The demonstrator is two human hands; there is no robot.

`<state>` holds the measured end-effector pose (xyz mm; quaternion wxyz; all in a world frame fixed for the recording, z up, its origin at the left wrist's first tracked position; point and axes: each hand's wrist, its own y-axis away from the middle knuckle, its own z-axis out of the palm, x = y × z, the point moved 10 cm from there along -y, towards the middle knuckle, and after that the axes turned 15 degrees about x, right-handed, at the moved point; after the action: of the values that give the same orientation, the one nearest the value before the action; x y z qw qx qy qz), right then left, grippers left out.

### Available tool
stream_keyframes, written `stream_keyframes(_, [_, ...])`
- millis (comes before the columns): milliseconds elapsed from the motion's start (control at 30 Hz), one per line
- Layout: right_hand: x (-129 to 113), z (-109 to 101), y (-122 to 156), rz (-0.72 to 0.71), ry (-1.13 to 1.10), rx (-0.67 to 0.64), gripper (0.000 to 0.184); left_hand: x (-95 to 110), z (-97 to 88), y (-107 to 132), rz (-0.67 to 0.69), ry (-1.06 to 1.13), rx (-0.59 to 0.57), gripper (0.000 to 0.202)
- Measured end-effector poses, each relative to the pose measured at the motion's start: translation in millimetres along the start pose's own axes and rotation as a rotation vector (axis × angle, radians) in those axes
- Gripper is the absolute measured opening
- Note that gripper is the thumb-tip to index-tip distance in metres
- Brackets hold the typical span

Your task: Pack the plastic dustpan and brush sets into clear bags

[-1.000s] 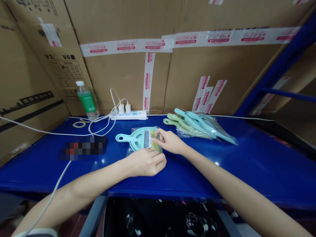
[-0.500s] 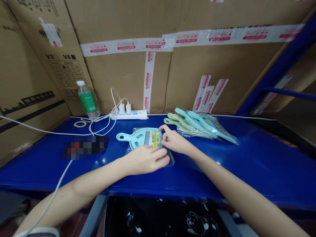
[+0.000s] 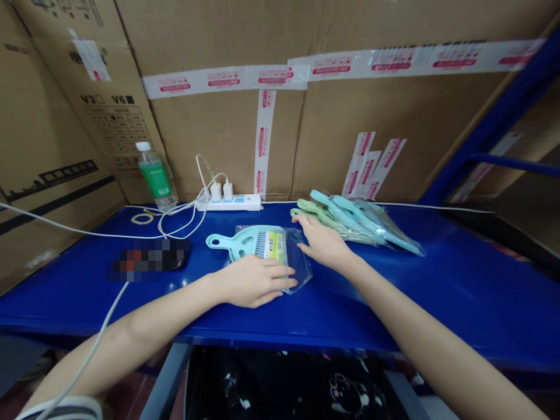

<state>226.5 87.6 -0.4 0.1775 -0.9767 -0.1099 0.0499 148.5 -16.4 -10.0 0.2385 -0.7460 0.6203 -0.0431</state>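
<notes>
A light blue mini dustpan set in a clear plastic bag [image 3: 258, 244] lies on the blue table [image 3: 437, 291], its handle pointing left. My left hand [image 3: 256, 281] lies flat on the bag's near edge with fingers stretched out. My right hand [image 3: 322, 242] rests open at the bag's right side, fingers spread toward a pile of bagged green and blue dustpan sets [image 3: 354, 221] just beyond it.
A white power strip [image 3: 230, 202] with chargers and white cables sits at the back, a green-labelled water bottle [image 3: 154, 177] to its left. A dark blurred object [image 3: 149, 258] lies left of the bag. Taped cardboard boxes [image 3: 271, 116] wall the back; a blue shelf post [image 3: 494, 116] rises at right.
My right hand let go of the bag's label end and moved right, opening flat. My left hand flattened on the bag, which now lies spread out on the table.
</notes>
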Motion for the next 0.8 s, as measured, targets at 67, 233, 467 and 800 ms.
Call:
stream_keyframes(67, [-7.6, 2.6, 0.8, -0.057, 0.006, -0.021, 0.037, 2.1, 0.9, -0.6, 0.010, 0.016, -0.005, 0.033])
stream_keyframes(233, [-10.9, 6.4, -0.8, -0.074, -0.018, -0.032, 0.009, 0.6, 5.1, -1.1, 0.001, -0.054, -0.047, 0.033])
stream_keyframes(467, [-7.3, 13.5, -8.0, -0.016, -0.324, 0.007, 0.010, -0.1, 4.8, -1.4, 0.005, -0.144, -0.038, 0.032])
stream_keyframes(800, [-13.1, 26.2, -3.0, 0.055, -0.246, -0.014, 0.056, 0.7, 6.8, -3.2, -0.005, -0.193, -0.004, 0.029])
